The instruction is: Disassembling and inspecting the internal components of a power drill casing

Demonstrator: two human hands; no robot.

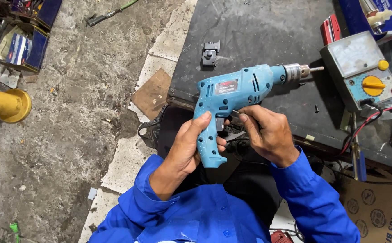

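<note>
Yellow flanged fitting (7,104): on the cracked concrete floor (70,135), far left of the fingers, beside open cartons of parts (22,45).

Left hand (188,146): fingers wrapped closed around the grip of the blue electric drill (232,96), thumb up along the handle's back.

Blue electric drill: held over the lap at the near edge of the black bench top (259,36), chuck and bit pointing right, away from both hands.

Right hand (268,132): thumb and forefinger pinched together at the trigger opening, on what appears to be a small dark switch part; the piece itself is mostly hidden.

Loose switch block (210,53): on the bench, beyond the fingers. Small screw (316,108): right of them, below the chuck.

Analogue meter (362,72): grey box with a yellow dial, red and black leads trailing off the edge.

Risks, as judged: the pinched part could slip and drop into the lap or onto the littered floor, since only two fingertips hold it; the screw could roll off if the bench is knocked; the leads could snag a sleeve.

Surroundings: worn bench, broken tiles, cardboard box (376,211) at lower right.
</note>
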